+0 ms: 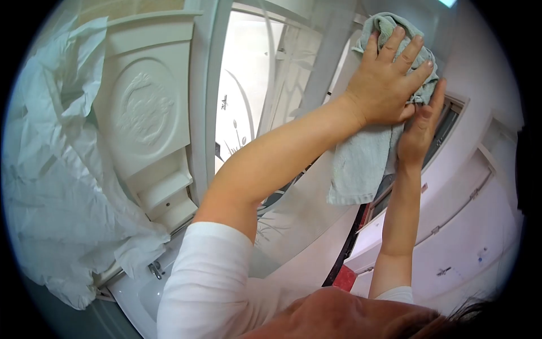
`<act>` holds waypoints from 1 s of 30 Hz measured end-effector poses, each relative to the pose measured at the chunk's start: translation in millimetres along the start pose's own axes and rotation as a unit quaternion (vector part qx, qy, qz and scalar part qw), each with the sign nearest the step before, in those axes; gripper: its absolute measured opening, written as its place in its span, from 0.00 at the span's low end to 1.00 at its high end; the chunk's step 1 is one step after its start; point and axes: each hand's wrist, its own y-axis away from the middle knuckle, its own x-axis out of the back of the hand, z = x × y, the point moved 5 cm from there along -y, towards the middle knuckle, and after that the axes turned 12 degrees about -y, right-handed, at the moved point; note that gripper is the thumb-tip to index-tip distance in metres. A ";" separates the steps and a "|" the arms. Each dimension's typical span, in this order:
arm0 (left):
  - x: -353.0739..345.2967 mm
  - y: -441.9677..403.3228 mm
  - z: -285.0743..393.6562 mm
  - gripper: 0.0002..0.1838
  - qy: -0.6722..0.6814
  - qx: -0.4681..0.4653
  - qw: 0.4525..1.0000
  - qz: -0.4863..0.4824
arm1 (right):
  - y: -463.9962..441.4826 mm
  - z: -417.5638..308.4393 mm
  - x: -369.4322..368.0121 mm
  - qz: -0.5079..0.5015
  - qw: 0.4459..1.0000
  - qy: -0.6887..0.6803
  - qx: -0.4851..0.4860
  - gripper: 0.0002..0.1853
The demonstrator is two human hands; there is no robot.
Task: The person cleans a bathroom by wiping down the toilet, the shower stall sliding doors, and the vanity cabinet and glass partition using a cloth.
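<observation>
A pale grey-green cloth [361,164] is bunched at the upper right, with a long end hanging down. My left hand [389,79] lies over the bunched part with its fingers bent around it and its thumb at the lower edge. Close beside it, my right hand [420,130] is raised at the cloth's right edge, its fingers stretched upward and its palm turned toward the cloth. Part of the right hand is hidden behind the left hand and the cloth.
White sheeting [56,186] drapes over the left side, beside a cream panel [144,101] with an oval relief. A washbasin [149,296] with a tap [155,270] is at the lower left. Patterned glass [293,220] stands behind my arms. White door-like panels [451,243] are at right.
</observation>
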 end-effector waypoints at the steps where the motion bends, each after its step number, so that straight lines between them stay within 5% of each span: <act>1: -1.3 3.9 -8.7 0.33 0.055 -0.007 0.998 -0.016 | -0.1 -1.4 -1.2 0.000 1.000 -0.007 0.003 0.41; 4: 7.5 16.7 -69.2 0.31 -0.011 0.062 0.997 -0.049 | 0.8 -1.2 -2.8 -0.002 1.000 -0.009 0.023 0.40; 5: 6.0 26.6 -99.3 0.32 -0.159 0.002 0.987 -0.036 | 0.2 -0.5 -3.0 -0.006 1.000 -0.015 0.026 0.40; 7: 18.9 43.7 -156.4 0.34 -0.207 0.031 0.976 -0.052 | -0.3 -0.7 -4.4 -0.013 1.000 0.001 0.026 0.39; 8: 30.1 50.8 -181.9 0.34 -0.107 0.117 0.984 -0.077 | 0.0 -1.9 -5.2 -0.015 0.999 -0.001 0.028 0.39; 10: 40.7 82.0 -231.8 0.31 -0.139 0.187 0.969 -0.082 | -0.8 -2.8 -6.0 -0.016 0.999 0.030 0.021 0.39; 14: 60.9 149.6 -291.4 0.31 -0.166 0.223 0.959 -0.059 | -0.6 -3.0 -6.6 -0.019 0.999 0.022 0.025 0.37; 20: 61.9 177.7 -235.5 0.33 -0.143 0.218 0.965 -0.038 | 0.0 -3.0 -7.9 -0.020 0.999 0.009 0.027 0.38; 30: 28.8 75.2 12.5 0.37 0.075 0.060 0.992 -0.085 | 0.7 -1.7 -5.9 -0.011 0.999 -0.043 0.016 0.37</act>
